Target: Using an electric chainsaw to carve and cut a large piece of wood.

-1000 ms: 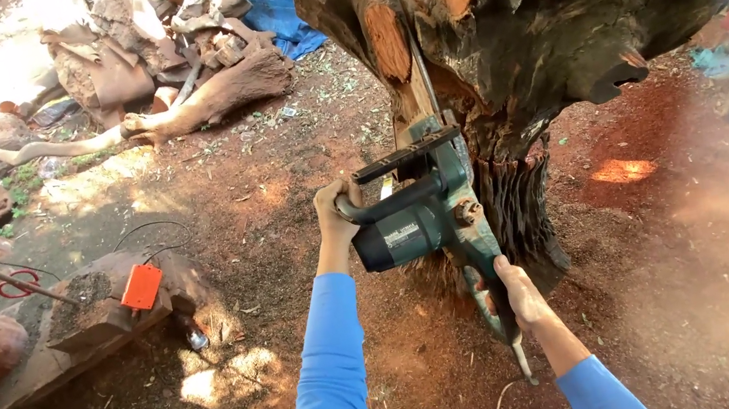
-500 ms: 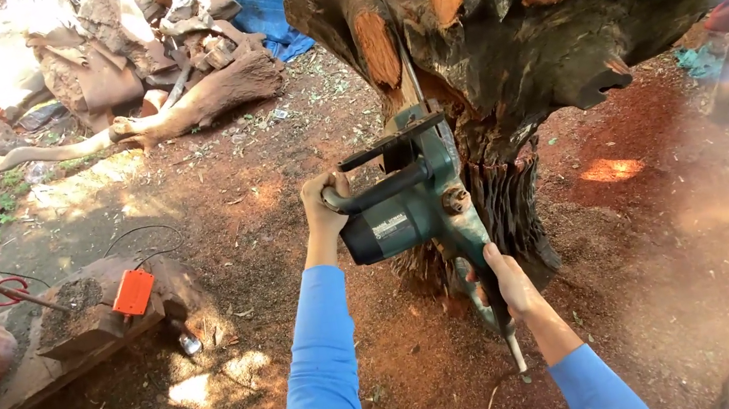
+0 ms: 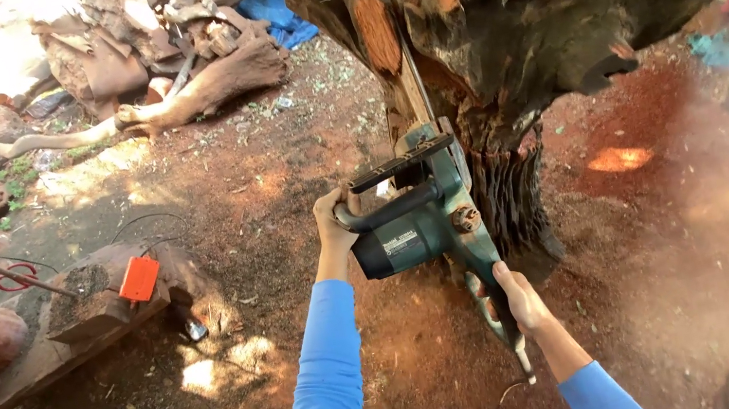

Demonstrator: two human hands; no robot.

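A person's left hand [image 3: 331,223] wraps the front bar of a teal electric chainsaw [image 3: 422,224]; the right hand [image 3: 520,297] grips its rear handle. Its blade bites upward into a dark, reddish-cut tree stump [image 3: 496,44] above red soil [image 3: 280,169].

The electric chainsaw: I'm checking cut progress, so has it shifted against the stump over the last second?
Cannot tell. The chainsaw sits at the same spot on the stump, bar in the cut; the small frame shift looks like head-camera movement.
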